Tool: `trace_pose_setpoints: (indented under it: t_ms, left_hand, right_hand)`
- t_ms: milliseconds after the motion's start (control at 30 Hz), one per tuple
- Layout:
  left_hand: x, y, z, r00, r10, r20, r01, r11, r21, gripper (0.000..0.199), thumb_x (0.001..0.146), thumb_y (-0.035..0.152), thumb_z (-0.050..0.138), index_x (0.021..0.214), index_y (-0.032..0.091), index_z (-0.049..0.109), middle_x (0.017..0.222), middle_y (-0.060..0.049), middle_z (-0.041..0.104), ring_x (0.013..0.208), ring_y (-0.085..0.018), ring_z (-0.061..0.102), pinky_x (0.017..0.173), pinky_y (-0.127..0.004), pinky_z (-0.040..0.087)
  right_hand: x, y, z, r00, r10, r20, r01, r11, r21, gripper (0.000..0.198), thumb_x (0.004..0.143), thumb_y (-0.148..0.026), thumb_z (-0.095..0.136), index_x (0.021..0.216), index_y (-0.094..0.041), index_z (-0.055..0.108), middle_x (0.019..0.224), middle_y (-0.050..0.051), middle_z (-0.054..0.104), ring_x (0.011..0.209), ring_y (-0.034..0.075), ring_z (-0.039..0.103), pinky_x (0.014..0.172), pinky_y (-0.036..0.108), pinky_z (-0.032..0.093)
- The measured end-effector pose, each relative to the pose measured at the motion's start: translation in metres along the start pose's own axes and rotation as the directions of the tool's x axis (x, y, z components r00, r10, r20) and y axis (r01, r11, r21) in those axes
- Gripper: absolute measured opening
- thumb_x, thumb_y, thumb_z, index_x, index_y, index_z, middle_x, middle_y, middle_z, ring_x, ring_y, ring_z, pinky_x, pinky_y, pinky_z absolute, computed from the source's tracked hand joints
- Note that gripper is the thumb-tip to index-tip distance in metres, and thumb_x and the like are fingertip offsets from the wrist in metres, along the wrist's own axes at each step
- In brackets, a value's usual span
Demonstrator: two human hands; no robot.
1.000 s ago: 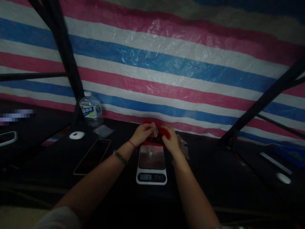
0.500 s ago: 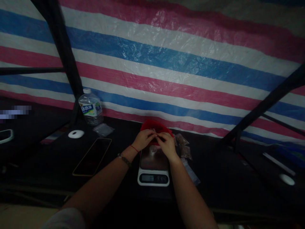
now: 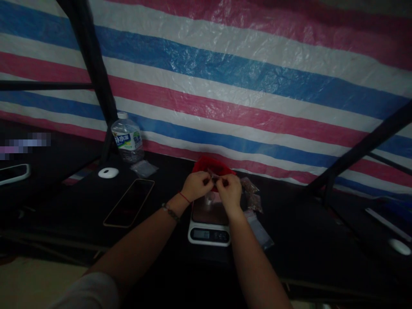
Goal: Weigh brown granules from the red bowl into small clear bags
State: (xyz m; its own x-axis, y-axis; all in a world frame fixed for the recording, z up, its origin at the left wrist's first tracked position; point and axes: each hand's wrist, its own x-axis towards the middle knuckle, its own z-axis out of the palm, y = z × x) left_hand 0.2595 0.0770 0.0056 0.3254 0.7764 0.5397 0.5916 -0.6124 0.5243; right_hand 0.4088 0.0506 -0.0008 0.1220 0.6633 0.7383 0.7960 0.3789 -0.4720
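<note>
Both hands point(image 3: 214, 189) pinching small bag point(image 3: 215, 177), red container point(image 3: 206, 164) behind

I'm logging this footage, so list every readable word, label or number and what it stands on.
Water bottle label: blue and green with white characters, too blurred to read.
Scale display: lit, digits too small to read.
Phone screen: dark, no text.
Nothing else carries writing.

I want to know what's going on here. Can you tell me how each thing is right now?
left hand: pinching a small clear bag
right hand: pinching the same bag
scale: display lit, digits unreadable
water bottle: upright, capped
phone: lying flat, screen dark
red bag: open behind the hands
</note>
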Motion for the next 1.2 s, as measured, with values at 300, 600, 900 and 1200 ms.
trace_pose_setpoints:
  t_ms: [300, 600, 900, 1200]
  left_hand:
    - [0.006, -0.002, -0.007, 0.993, 0.025, -0.116, -0.026, 1.0, -0.01, 0.013, 0.08, 0.018, 0.051, 0.073, 0.017, 0.061, 0.074, -0.002, 0.063, 0.07, -0.014, 0.057, 0.067, -0.025, 0.042]
    - [0.007, -0.007, -0.009, 0.991, 0.081, -0.106, -0.094, 0.989, -0.119, 0.017, 0.088, 0.028, 0.047, 0.083, 0.017, 0.06, 0.076, -0.001, 0.064, 0.067, -0.012, 0.059, 0.063, -0.022, 0.044]
    - [0.013, -0.04, -0.009, 0.957, 0.042, -0.287, -0.044, 0.999, 0.0, 0.021, 0.089, 0.031, 0.048, 0.088, 0.018, 0.064, 0.084, -0.004, 0.067, 0.08, -0.016, 0.061, 0.078, -0.03, 0.049]
    - [0.006, -0.059, 0.008, 0.971, 0.086, -0.221, -0.058, 0.99, 0.131, 0.025, 0.089, 0.031, 0.049, 0.097, 0.02, 0.07, 0.127, -0.009, 0.055, 0.115, -0.023, 0.052, 0.103, -0.043, 0.041]
  right_hand:
    - [0.005, 0.012, 0.0, 0.988, 0.155, 0.008, -0.144, 0.898, 0.415, 0.016, 0.08, -0.023, 0.049, 0.08, -0.019, 0.064, 0.085, 0.004, 0.065, 0.086, 0.019, 0.057, 0.082, 0.033, 0.043]
    - [0.001, 0.026, 0.009, 0.814, 0.441, 0.379, -0.542, 0.339, 0.769, 0.046, 0.07, -0.03, 0.067, 0.115, -0.028, 0.057, 0.111, 0.002, 0.063, 0.099, 0.018, 0.06, 0.08, 0.032, 0.05]
    - [0.007, 0.031, 0.007, 0.79, 0.509, 0.342, -0.535, 0.299, 0.79, 0.032, 0.065, -0.03, 0.073, 0.092, -0.022, 0.06, 0.085, -0.001, 0.064, 0.072, 0.012, 0.061, 0.062, 0.024, 0.05]
    - [0.002, 0.046, 0.01, 0.982, 0.186, 0.045, -0.19, 0.935, 0.301, 0.023, 0.077, -0.027, 0.061, 0.097, -0.018, 0.067, 0.1, 0.009, 0.069, 0.097, 0.023, 0.061, 0.092, 0.041, 0.045]
